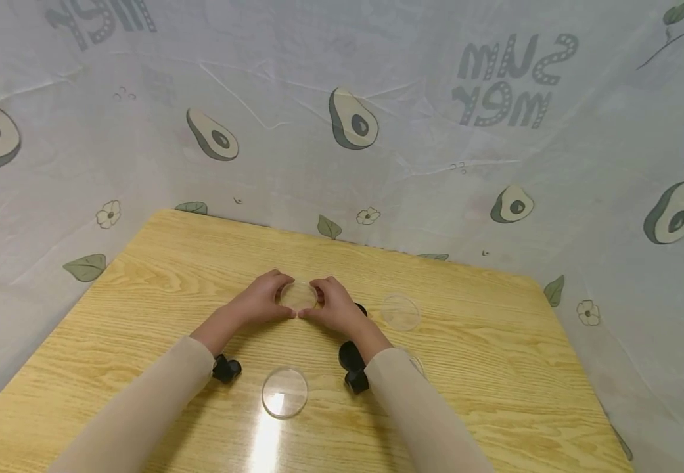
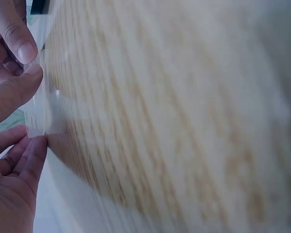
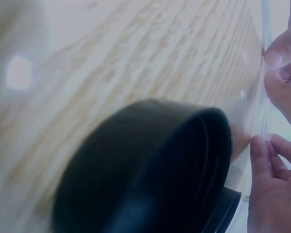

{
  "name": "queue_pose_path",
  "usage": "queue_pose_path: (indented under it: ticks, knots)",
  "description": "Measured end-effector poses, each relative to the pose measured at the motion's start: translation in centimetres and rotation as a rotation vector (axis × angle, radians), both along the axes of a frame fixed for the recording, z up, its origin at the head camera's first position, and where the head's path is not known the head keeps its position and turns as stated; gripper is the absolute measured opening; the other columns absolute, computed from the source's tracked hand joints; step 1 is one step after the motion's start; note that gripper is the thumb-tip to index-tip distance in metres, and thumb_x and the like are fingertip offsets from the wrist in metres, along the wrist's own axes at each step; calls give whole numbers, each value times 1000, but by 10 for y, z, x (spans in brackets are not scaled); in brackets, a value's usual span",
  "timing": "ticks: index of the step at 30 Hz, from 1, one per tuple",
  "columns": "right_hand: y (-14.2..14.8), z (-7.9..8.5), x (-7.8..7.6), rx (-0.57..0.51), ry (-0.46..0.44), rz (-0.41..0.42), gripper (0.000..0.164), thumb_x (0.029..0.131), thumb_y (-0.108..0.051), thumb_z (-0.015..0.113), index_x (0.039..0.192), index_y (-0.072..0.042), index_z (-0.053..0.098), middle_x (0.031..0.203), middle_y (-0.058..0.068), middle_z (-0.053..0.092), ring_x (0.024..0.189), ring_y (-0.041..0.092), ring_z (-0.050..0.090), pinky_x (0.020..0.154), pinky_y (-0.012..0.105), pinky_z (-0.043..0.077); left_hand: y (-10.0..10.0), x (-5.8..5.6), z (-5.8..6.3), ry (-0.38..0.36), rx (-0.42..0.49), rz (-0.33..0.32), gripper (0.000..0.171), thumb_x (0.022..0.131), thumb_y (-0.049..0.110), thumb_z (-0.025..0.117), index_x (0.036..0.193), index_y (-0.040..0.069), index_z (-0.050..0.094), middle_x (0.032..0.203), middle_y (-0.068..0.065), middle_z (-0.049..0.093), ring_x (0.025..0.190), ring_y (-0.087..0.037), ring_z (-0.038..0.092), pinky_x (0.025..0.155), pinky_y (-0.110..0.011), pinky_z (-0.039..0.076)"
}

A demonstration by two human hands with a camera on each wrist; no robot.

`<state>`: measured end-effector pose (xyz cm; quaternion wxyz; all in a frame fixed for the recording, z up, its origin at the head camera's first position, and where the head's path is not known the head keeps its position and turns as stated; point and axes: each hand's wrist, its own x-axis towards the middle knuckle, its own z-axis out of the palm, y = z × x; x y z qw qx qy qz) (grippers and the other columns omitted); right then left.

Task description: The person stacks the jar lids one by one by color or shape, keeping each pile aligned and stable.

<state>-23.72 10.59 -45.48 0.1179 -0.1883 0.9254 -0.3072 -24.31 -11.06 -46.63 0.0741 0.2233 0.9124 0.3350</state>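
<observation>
Both hands meet around a clear round shallow dish (image 1: pixel 299 294), apparently a petri dish, low over the wooden table. My left hand (image 1: pixel 266 299) grips its left side between thumb and fingers. On the opposite side, my right hand (image 1: pixel 337 309) holds the rim the same way, the thumb tips nearly meeting at the near edge. Edge-on, the dish (image 2: pixel 36 111) shows as a thin clear band between the fingers in the left wrist view. Beside the right hand stands a black round cap-like piece (image 3: pixel 145 165), hollow on one side.
Another clear round dish (image 1: pixel 284 392) lies near the front, and a clear disc (image 1: pixel 401 311) lies to the right. A further clear piece (image 1: pixel 417 365) is partly covered by the right sleeve. Black round pieces (image 1: pixel 350 355) sit by the right forearm. A patterned cloth (image 1: pixel 412 184) hangs behind the table.
</observation>
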Motion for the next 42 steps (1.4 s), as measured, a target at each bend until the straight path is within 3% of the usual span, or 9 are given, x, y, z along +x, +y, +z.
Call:
queue_pose_path:
  ticks: [8,18,23,30,36,42]
  knots:
    - [7,7,14,-7,43,26,69,91,-35,83,145,-2,56,117,11,58,99,20,52,91,37,50,2,15,8,71,-6,-30,72,83,22,90,140,-8,58,120,-18,64,103,-25,60,93,-45,55]
    - [17,21,46,-87,27,52,69,91,-34,84,145,-1,56,119,12,58,107,20,59,97,39,55,-1,45,21,85,42,-76,72,82,22,91,139,-8,59,124,-18,63,111,-31,66,96,-45,59]
    - [17,26,62,-134,42,69,67,91,-32,84,143,-1,57,120,14,58,110,22,61,99,40,56,-4,60,26,92,41,-70,71,82,23,91,139,-6,60,124,-16,64,111,-30,66,94,-44,59]
    - [16,26,82,-139,69,68,65,88,-31,86,140,-1,59,117,12,59,106,18,60,95,35,57,-6,83,30,94,28,-54,71,82,27,92,138,-3,62,121,-11,64,106,-22,63,88,-37,57]
    - [15,26,103,-175,55,70,68,87,-28,87,140,2,58,122,15,59,108,22,64,96,34,58,-8,104,31,105,24,-61,71,81,28,92,138,-3,62,119,-8,64,103,-17,60,84,-32,56]
    - [15,22,122,-153,40,64,67,87,-33,87,139,-2,59,118,9,58,105,17,59,94,29,56,-10,121,28,85,32,-78,70,81,30,91,136,-2,62,116,-4,62,99,-14,56,81,-29,53]
